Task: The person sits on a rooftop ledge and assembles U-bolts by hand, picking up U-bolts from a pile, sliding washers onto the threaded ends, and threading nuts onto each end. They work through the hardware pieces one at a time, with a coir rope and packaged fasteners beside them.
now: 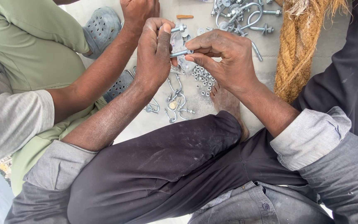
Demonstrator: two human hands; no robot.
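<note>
Gripping: left hand and right hand both closed on one bolt, above nut pile | Risk: slipping fingers could drop bolt into pile on floor, beside rope.

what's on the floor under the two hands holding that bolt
A pile of small nuts and bent hook bolts on the grey floor; whatever lies directly beneath the hands is covered.

Shiny metal bolt — rough fibrous rope
</note>
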